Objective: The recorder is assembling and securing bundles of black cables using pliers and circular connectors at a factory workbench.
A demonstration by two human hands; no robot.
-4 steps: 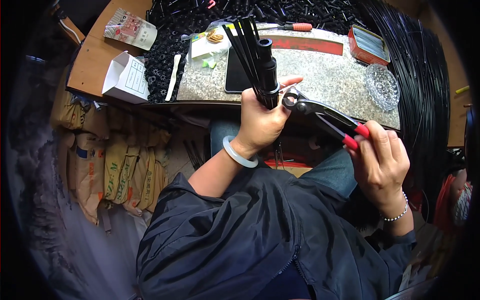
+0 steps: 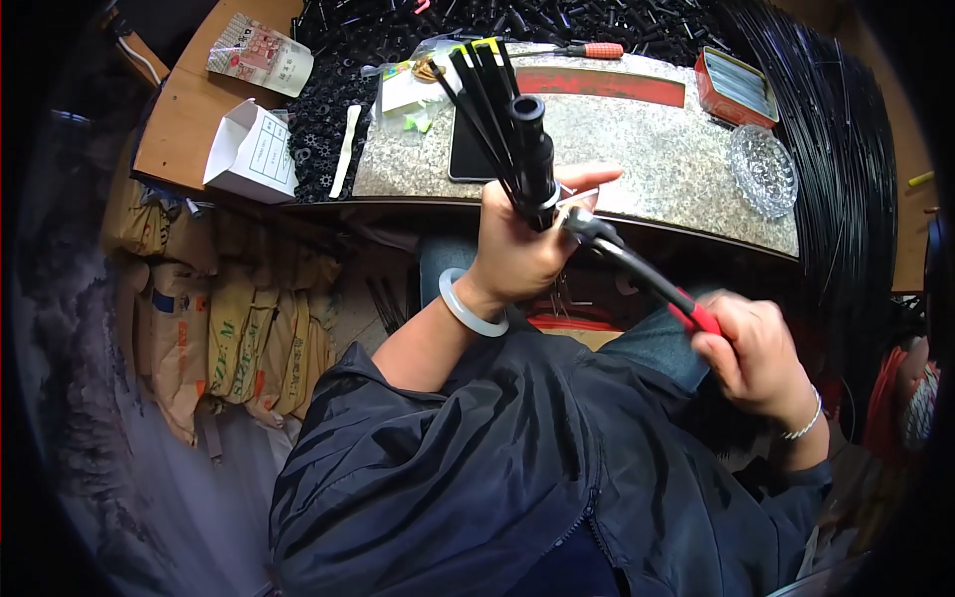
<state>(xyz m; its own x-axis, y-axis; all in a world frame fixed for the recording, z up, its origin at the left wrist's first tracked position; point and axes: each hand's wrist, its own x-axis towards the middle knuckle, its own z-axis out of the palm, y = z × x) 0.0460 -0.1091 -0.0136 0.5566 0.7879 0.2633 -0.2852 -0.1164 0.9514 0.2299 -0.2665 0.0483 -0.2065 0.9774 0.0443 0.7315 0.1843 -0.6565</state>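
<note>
My left hand (image 2: 517,259) is closed around an upright black ribbed tube (image 2: 532,149) and several thin black rods (image 2: 485,85) that fan out beside it. Its index finger points right. A thin pale wire or tie (image 2: 579,194) sticks out from the tube's lower end. My right hand (image 2: 751,353) grips the red handles of steel end-cutting pincers (image 2: 642,269), slightly blurred by motion. The pincers' jaws meet the wire just beside my left thumb; exactly how they bite is too small to tell.
A stone slab (image 2: 647,149) on the bench bears a dark phone-like slab (image 2: 473,149), a glass ashtray (image 2: 764,171), a red tin (image 2: 734,90) and a red-handled tool (image 2: 602,50). Black parts (image 2: 597,20) heap behind. Long black rods (image 2: 821,129) lie right; sacks (image 2: 239,338) stand left.
The pincers have turned, and their handles now overlap instead of showing side by side. My right hand has rolled over and dropped a little. The tube and rods have dipped slightly.
</note>
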